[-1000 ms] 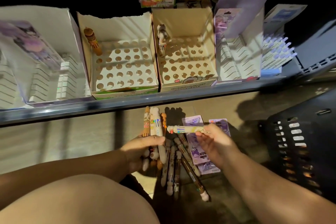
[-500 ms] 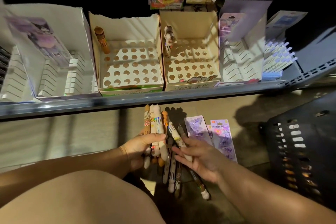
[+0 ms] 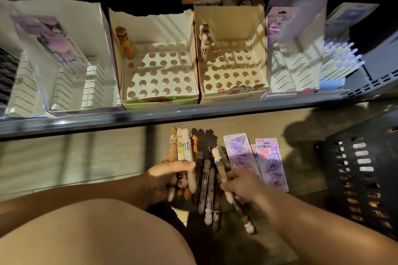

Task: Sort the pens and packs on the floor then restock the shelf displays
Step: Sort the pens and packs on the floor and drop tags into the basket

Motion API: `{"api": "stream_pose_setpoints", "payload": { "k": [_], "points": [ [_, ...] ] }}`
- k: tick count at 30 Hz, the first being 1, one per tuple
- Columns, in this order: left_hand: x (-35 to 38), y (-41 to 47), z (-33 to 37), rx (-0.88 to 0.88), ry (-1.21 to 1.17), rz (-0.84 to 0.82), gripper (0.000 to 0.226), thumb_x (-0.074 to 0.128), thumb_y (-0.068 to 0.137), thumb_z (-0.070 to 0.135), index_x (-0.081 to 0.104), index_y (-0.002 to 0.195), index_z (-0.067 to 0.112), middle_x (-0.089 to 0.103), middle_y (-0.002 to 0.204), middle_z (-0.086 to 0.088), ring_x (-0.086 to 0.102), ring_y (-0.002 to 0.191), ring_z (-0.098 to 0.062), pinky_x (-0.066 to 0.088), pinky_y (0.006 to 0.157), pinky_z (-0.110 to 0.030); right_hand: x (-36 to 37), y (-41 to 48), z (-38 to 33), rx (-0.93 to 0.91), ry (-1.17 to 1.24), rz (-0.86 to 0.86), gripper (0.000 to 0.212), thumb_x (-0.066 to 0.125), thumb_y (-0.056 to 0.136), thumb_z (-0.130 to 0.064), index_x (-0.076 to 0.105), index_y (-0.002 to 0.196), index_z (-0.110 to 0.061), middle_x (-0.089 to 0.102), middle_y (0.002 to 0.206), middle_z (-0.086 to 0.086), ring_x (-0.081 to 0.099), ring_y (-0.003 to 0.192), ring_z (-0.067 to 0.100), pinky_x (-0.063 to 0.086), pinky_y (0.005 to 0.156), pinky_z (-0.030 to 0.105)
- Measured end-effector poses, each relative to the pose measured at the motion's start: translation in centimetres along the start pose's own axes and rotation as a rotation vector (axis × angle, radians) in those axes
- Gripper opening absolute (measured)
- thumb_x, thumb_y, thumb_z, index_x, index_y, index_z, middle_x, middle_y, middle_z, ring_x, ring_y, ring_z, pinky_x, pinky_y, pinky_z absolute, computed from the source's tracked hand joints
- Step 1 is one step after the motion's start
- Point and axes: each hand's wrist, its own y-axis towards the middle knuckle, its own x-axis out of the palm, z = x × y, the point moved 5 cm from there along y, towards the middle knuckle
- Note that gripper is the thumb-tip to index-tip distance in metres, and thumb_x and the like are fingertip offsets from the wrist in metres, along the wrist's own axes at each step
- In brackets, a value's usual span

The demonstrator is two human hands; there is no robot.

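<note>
The display box (image 3: 232, 99) seemingly reads "10 COLOR BALL PEN".

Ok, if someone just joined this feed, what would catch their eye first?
The left hand gripping a bundle of pens over the floor, centre frame, while the right hand pinches a white-topped pen beside it. Above, two hole-punched display boxes sit almost empty on the shelf.

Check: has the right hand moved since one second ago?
Yes. The right hand came off the purple packs, leftward and nearer, to the floor pens.
</note>
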Motion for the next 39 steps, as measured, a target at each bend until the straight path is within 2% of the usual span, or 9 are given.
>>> {"api": "stream_pose_setpoints", "payload": {
  "k": [4, 7, 11, 17, 25, 29, 34, 37, 39],
  "points": [
    [-0.2, 0.3, -0.2, -0.013, -0.008, 0.014, 0.032, 0.075, 0.075, 0.018, 0.057, 0.096, 0.002, 0.058, 0.058, -0.013, 0.046, 0.037, -0.011, 0.028, 0.029, -0.014, 0.0, 0.5, 0.1, -0.026, -0.353, 0.079, 0.017, 0.073, 0.083, -0.025, 0.062, 0.094, -0.020, 0.066, 0.095, 0.000, 0.062, 0.092, 0.018, 0.045, 0.078, 0.026],
    [-0.3, 0.6, -0.2, -0.011, -0.008, 0.025, 0.032, 0.071, 0.076, 0.018, 0.056, 0.101, 0.003, 0.057, 0.054, -0.008, 0.045, 0.036, -0.010, 0.027, 0.029, -0.016, -0.3, -0.1, -0.2, -0.067, -0.448, 0.116, 0.016, 0.069, 0.086, -0.021, 0.056, 0.094, -0.022, 0.065, 0.104, 0.001, 0.058, 0.093, 0.017, 0.040, 0.076, 0.024],
    [0.0, 0.8, 0.2, 0.020, -0.028, -0.012, 0.037, 0.075, 0.072, 0.017, 0.059, 0.100, 0.001, 0.059, 0.064, -0.018, 0.046, 0.040, -0.012, 0.033, 0.030, -0.015, -0.4, -0.2, -0.4, -0.086, -0.372, 0.190, 0.010, 0.057, 0.094, -0.031, 0.050, 0.098, -0.025, 0.056, 0.094, -0.003, 0.051, 0.086, 0.015, 0.039, 0.073, 0.025],
    [1.2, 1.1, 0.4, -0.004, -0.035, -0.020, 0.026, 0.069, 0.075, 0.016, 0.058, 0.094, 0.002, 0.062, 0.058, -0.015, 0.046, 0.040, -0.011, 0.030, 0.027, -0.014, 0.3, -1.0, -4.3, -0.291, 0.078, 0.137, 0.011, 0.049, 0.099, -0.033, 0.057, 0.092, -0.032, 0.062, 0.094, -0.010, 0.058, 0.092, 0.010, 0.043, 0.073, 0.021],
    [2.6, 0.9, 1.0, 0.014, -0.070, -0.093, 0.021, 0.068, 0.082, 0.009, 0.062, 0.101, 0.002, 0.064, 0.066, -0.017, 0.052, 0.041, -0.013, 0.046, 0.038, -0.021, 0.4, -2.3, -6.7, -0.328, 0.159, 0.037, 0.021, 0.043, 0.099, -0.044, 0.057, 0.113, -0.037, 0.064, 0.107, -0.008, 0.060, 0.100, 0.014, 0.051, 0.091, 0.040],
    [3.0, 0.5, 1.8, 0.086, 0.041, -0.034, 0.055, 0.070, 0.080, 0.017, 0.042, 0.127, 0.011, 0.065, 0.063, -0.016, 0.053, 0.039, -0.015, 0.040, 0.032, -0.018, 0.7, -3.0, -7.2, -0.308, 0.190, 0.017, 0.031, 0.043, 0.098, -0.047, 0.050, 0.127, -0.036, 0.062, 0.112, -0.006, 0.058, 0.104, 0.015, 0.048, 0.097, 0.041],
    [4.0, -0.5, 2.3, 0.116, 0.200, 0.023, 0.067, 0.069, 0.085, 0.034, 0.029, 0.140, 0.034, 0.069, 0.064, -0.009, 0.050, 0.035, -0.008, 0.035, 0.030, -0.016, 1.0, -3.5, -7.7, -0.288, 0.218, 0.016, 0.033, 0.043, 0.097, -0.053, 0.049, 0.121, -0.032, 0.063, 0.106, -0.002, 0.058, 0.099, 0.010, 0.045, 0.095, 0.036],
    [3.5, -0.2, 1.8, 0.109, 0.337, 0.066, 0.069, 0.060, 0.092, 0.043, 0.014, 0.144, 0.045, 0.073, 0.072, -0.004, 0.056, 0.042, -0.002, 0.047, 0.044, -0.019, 1.3, -3.4, -7.8, -0.266, 0.233, 0.019, 0.047, 0.048, 0.092, -0.058, 0.048, 0.127, -0.027, 0.059, 0.113, -0.003, 0.058, 0.105, 0.013, 0.046, 0.099, 0.038],
    [3.0, -0.1, 1.8, 0.136, 0.429, 0.045, 0.092, 0.064, 0.071, 0.066, 0.013, 0.145, 0.049, 0.074, 0.090, 0.008, 0.068, 0.075, -0.007, 0.058, 0.072, -0.027, 1.4, -3.5, -7.9, -0.255, 0.258, -0.006, 0.047, 0.052, 0.090, -0.058, 0.048, 0.125, -0.027, 0.061, 0.111, -0.002, 0.061, 0.103, 0.013, 0.048, 0.098, 0.040]
  ]
}}
